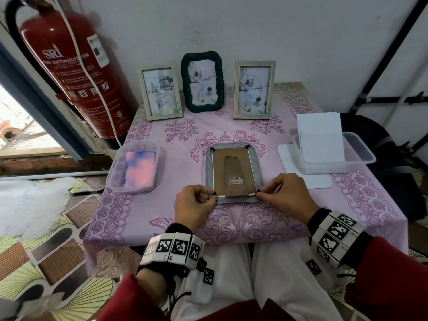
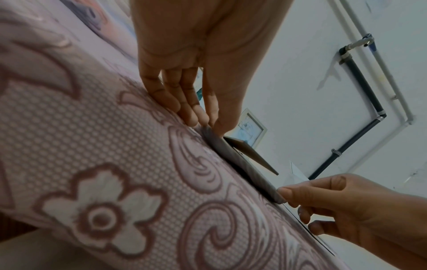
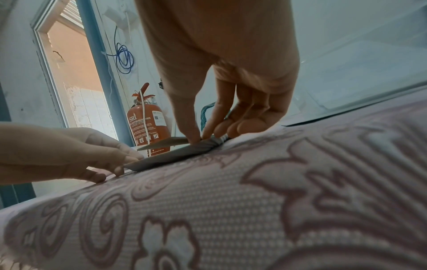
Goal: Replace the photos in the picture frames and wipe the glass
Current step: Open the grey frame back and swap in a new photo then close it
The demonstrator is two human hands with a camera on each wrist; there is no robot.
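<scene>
A grey twisted-rim picture frame [image 1: 209, 167] lies face down in the middle of the pink tablecloth [image 1: 231, 133], brown backing board [image 1: 231, 169] and its stand flap facing up. My left hand [image 1: 212, 196] pinches the frame's near left corner at a small black tab. At the near right corner my right hand [image 1: 260, 193] pinches in the same way. The left wrist view shows the left hand [image 2: 209, 120] on the grey frame [image 2: 242, 160], fingertips down. In the right wrist view the right hand [image 3: 203, 136] has thumb and forefinger on the rim of the frame [image 3: 175, 155].
Three frames with photos stand along the back wall: a pale one [image 1: 159, 91], a dark green one [image 1: 202, 82] and another pale one [image 1: 253, 89]. A clear tub holds a pink-blue cloth [image 1: 139, 167]. A clear tub [image 1: 361, 155] on the right holds white sheets [image 1: 320, 137]. A red fire extinguisher [image 1: 76, 66] stands at the left.
</scene>
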